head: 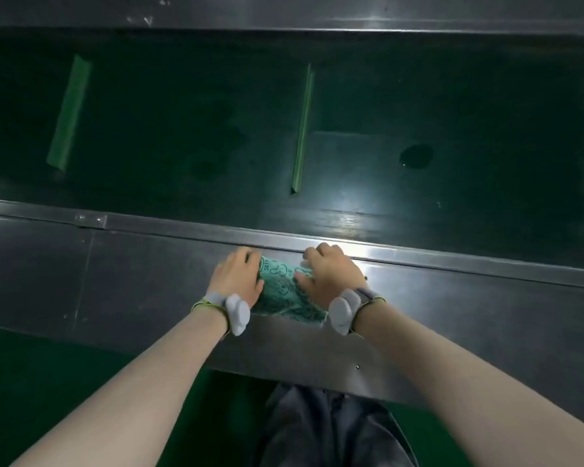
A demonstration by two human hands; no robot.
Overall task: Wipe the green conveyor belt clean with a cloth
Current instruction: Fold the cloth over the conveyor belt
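The cloth (285, 291), pale green with a printed pattern, is laid on the near metal ledge (132, 274) of the machine, just short of the belt (182, 129), and is not yet on it. It is held at both sides: the left hand (238, 279) is curled over its left edge and the right hand (331, 276) over its right edge, fingers bent round the fabric. Judged from this grip, the cloth is being folded or bunched into a pad before wiping is begun. The belt lies beyond a raised metal rail (452, 257), which must be cleared when the cloth is carried across. Two upright green cleats (302, 129) (70, 112) are set across the belt, so strokes are likely confined to the bays between them. A dark round spot (416, 156) is seen on the right bay, beside a bright glare patch. A grey sensor band (237, 313) is worn at each wrist. Green floor (48, 382) is visible below the ledge.
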